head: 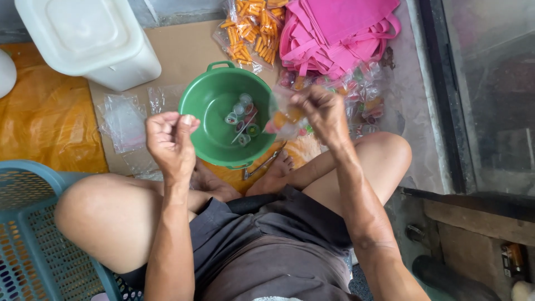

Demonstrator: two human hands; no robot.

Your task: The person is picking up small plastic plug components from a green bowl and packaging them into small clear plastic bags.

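Floor, right fingers (312, 103) pinching clear bag (284, 117)

Clear bag (283, 118) blurred; bowl's (207, 106) pieces too small

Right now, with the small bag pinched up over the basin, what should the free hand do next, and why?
Probably bring the left hand across to steady the clear bag: only the right hand pinches it above the green basin, and the left is closed, apart from it.

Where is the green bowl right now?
In the head view, the green bowl sits on the floor at centre, between the left hand and right hand, below the pink bags.
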